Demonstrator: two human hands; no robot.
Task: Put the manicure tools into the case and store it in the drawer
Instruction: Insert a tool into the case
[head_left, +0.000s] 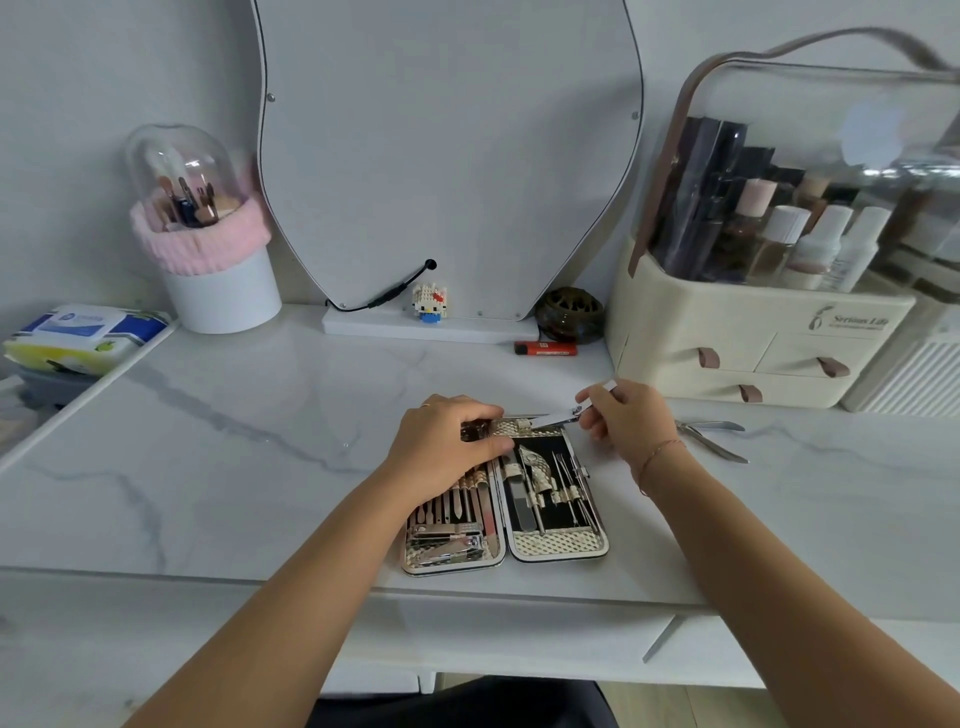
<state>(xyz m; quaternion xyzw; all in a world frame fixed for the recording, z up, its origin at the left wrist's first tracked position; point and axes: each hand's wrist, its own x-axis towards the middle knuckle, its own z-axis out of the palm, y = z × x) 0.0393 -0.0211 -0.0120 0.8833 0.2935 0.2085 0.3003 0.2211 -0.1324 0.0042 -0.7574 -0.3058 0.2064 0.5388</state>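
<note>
An open manicure case (558, 545) with a gold woven lining lies flat near the front edge of the marble vanity top, with several metal tools strapped in both halves. My left hand (447, 447) presses down on the top of the case's left half, fingers curled at its upper edge. My right hand (626, 415) pinches a silver nail clipper (558, 415) and holds it over the top edge of the right half. A pair of metal nippers (714, 436) lies loose on the tabletop to the right of my right wrist.
A cream cosmetic organiser (748, 332) with small drawers and a clear lid stands at the back right. A red lighter (545, 348), a dark round holder (569, 312), a brick figurine (430, 304), a mirror (447, 156), a brush holder (208, 249) and wipes (83, 338) line the back and left.
</note>
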